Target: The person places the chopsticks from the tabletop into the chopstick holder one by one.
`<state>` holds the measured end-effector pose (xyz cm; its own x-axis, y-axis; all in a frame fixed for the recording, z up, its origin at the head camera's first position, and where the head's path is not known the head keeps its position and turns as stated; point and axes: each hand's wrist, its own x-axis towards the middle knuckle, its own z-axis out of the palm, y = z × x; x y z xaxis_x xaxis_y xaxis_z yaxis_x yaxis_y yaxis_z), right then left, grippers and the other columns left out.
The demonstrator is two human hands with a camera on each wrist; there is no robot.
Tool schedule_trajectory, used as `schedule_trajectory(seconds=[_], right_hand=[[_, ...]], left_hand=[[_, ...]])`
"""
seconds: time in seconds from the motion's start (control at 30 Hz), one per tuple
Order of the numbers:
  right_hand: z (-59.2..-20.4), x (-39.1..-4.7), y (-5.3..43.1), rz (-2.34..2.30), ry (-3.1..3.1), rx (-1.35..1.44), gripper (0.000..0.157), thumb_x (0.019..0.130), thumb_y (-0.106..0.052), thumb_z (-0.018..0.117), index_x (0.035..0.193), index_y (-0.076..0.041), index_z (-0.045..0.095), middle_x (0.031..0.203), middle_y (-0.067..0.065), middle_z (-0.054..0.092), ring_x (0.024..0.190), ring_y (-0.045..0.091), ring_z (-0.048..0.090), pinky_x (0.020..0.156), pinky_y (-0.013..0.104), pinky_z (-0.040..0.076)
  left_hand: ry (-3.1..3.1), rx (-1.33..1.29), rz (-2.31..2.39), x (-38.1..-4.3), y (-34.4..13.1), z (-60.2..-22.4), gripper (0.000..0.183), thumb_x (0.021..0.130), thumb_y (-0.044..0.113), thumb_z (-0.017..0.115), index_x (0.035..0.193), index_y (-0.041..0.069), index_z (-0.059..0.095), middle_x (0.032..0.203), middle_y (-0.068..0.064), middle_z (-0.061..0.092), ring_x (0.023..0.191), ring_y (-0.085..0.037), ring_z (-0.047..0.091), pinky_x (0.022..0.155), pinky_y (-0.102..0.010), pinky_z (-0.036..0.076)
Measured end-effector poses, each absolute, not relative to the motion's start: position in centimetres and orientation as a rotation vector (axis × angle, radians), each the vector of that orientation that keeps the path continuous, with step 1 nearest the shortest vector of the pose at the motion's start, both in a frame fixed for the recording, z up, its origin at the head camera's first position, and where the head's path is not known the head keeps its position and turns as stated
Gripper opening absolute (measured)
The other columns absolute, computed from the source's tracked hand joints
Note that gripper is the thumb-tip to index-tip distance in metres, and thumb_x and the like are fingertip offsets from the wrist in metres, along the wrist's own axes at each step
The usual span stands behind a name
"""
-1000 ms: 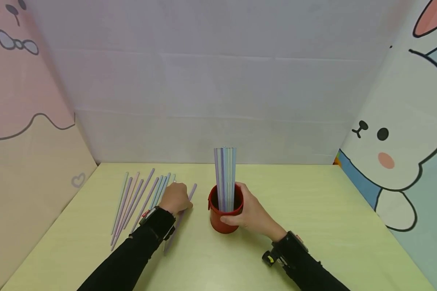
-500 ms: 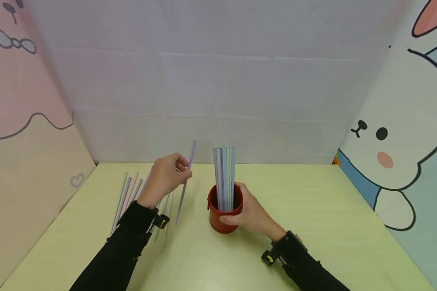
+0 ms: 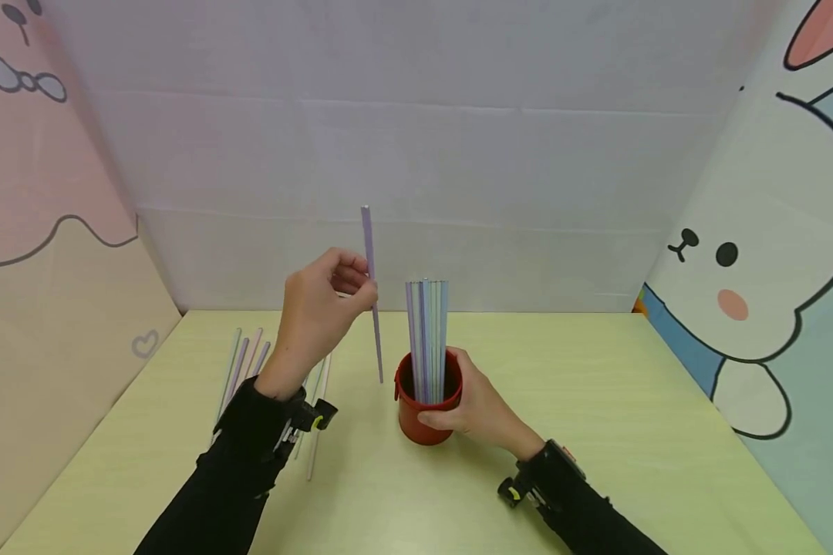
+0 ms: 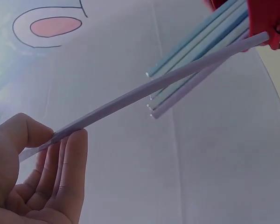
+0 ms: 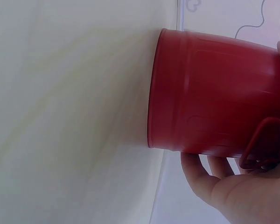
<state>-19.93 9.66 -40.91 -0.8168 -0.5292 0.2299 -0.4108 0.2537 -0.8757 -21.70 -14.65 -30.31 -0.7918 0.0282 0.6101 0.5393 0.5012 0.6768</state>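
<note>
My left hand (image 3: pixel 319 308) pinches a lilac straw (image 3: pixel 369 239) between thumb and fingers, nearly upright above the table, its lower end just left of the red bucket (image 3: pixel 423 425). In the left wrist view the pinched straw (image 4: pixel 144 89) slants across in front of the straws standing in the bucket. Around the bucket's right side my right hand (image 3: pixel 475 405) holds it upright on the table. A bundle of pastel straws (image 3: pixel 428 339) stands inside. The right wrist view shows the bucket's wall (image 5: pixel 219 93) and a folded wire handle (image 5: pixel 266 140), with fingers beneath.
More straws (image 3: pixel 239 370) in pale green, lilac and pink lie on the left of the yellow table (image 3: pixel 597 401), partly hidden by my left arm. White cloth (image 3: pixel 527 154) hangs behind, and printed panels stand at both sides.
My left hand has picked the lilac straw up from the table, raised it and turned it nearly upright, close to the bucket. The right hand stays on the bucket.
</note>
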Motion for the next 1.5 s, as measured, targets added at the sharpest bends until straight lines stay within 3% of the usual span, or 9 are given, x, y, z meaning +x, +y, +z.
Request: schedule_trajectory(seconds=[0.27,0.67,1.0,1.5], right_hand=[[-40.9,-20.0,9.8,-1.62,2.409,-0.899,0.086,0.075,-0.011,0.081,0.141,-0.005,0.027,0.132,0.011,0.047,0.114,0.027,0.051,0.091,0.046,0.048],[-41.1,-20.1,9.7,-1.632,2.405,-0.921,0.087,0.075,-0.011,0.081,0.142,-0.005,0.026,0.131,0.009,0.047,0.113,0.026,0.05,0.092,0.046,0.048],[-44.0,-21.8,10.2,-1.577,2.472,-0.895,0.09,0.073,-0.031,0.083,0.142,-0.023,0.026,0.129,-0.005,0.048,0.11,0.013,0.051,0.087,0.033,0.051],[-44.0,-21.9,10.3,-1.596,2.452,-0.937,0.088,0.075,-0.027,0.082,0.142,-0.02,0.027,0.129,-0.004,0.048,0.111,0.014,0.051,0.09,0.036,0.049]], left_hand=[[-2.078,-0.586,-1.339,-21.7,-12.1,-30.2,0.016,0.083,0.009,0.068,0.096,0.017,0.06,0.083,0.007,0.063,0.072,-0.004,0.061,0.064,-0.023,0.055],[-2.177,-0.606,-1.365,-22.4,-9.6,-34.5,0.015,0.083,0.01,0.066,0.095,0.015,0.06,0.08,0.007,0.062,0.07,-0.003,0.06,0.063,-0.023,0.055],[-2.286,-0.575,-1.347,-22.2,-8.6,-36.8,0.016,0.081,0.008,0.067,0.094,0.014,0.059,0.079,0.007,0.062,0.068,-0.002,0.058,0.059,-0.021,0.053],[-2.36,-0.54,-1.234,-22.6,-11.1,-37.2,0.019,0.084,0.016,0.066,0.103,0.016,0.061,0.08,0.01,0.064,0.071,-0.001,0.059,0.066,-0.024,0.054]])
